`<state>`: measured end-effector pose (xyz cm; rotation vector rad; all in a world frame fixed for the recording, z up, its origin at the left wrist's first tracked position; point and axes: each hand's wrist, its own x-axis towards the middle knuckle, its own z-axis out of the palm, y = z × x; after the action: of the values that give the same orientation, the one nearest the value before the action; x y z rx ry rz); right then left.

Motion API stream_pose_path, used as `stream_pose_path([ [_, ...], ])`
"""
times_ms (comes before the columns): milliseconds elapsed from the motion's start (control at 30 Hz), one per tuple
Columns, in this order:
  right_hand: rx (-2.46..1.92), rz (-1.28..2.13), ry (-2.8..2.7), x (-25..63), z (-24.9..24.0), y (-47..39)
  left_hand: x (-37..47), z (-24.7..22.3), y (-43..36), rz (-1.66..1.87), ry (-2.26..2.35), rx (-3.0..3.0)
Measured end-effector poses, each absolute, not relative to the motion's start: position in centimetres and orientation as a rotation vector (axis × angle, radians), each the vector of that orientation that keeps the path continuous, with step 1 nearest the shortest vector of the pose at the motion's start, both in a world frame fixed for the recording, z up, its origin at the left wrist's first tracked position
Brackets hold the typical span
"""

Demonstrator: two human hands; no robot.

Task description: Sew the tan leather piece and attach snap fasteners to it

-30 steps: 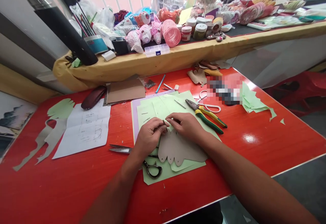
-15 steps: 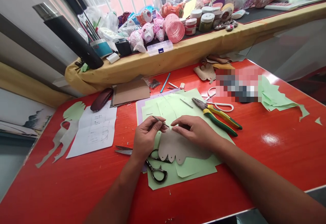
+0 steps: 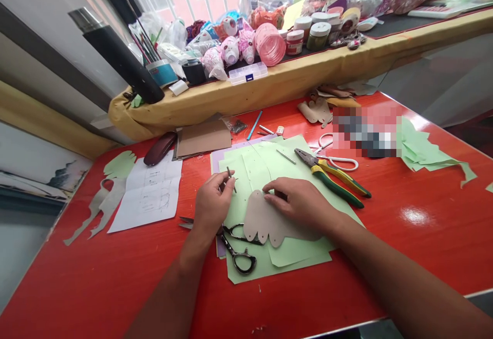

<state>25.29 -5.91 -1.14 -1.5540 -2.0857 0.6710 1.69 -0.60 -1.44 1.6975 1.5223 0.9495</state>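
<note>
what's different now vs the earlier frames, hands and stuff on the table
The left hand has moved left, away from the right hand, and the thin dark rod in its fingers now stands steeper. That uncovers the upper edge of the grey scalloped piece. The right hand stays over the piece; the pliers and black-handled scissors lie as before.

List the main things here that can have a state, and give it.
Left hand: closed on a thin dark rod.
Right hand: fingers bent, grip unclear.
Grey scalloped piece: lying flat.
Black-handled scissors: slightly open.
Pliers: handles apart.
White-handled scissors: handles apart.
Pink jar: on its side.
Olive jar: upright, lidded.
</note>
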Motion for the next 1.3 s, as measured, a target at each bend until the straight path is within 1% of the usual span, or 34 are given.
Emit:
stream_pose_path([
  [200, -1.541, 0.686, -2.070, 25.4, -1.3, -5.9, 2.0, -1.3, -0.2, 1.075, 1.064, 0.943],
  [367, -1.525, 0.692, -2.050, 25.4, -1.5, -5.8, 2.2, -1.0, -0.4, 1.066, 0.942, 0.580],
  [567, -1.530, 0.676, -2.081, 25.4, -1.5, -5.8, 1.9, -1.4, -0.3, 1.064, 0.927, 0.579],
  [733, -1.541, 0.715, -1.980, 25.2, -1.3, -5.6, 2.0, -1.8, -0.2, 1.169, 1.059, 0.839],
  [833, -1.637, 0.671, -1.858, 25.4, -0.9, -5.4, 2.1, -1.7, -0.2, 1.195, 1.121, 0.954],
  [1000, -1.810, 0.507, -1.936, 26.1, 0.8, -4.1, 1.8, -1.6, 0.4, 1.206, 0.994, 0.606],
  [1133, -1.967, 0.436, -1.973, 25.7, 2.4, -1.4, 1.5, -1.7, 0.7, 1.236, 0.918, 0.505],
  [1300, -2.077, 0.466, -2.005, 23.4, 1.8, 2.6, 1.2, -1.8, 0.9, 1.254, 0.855, 0.432],
])
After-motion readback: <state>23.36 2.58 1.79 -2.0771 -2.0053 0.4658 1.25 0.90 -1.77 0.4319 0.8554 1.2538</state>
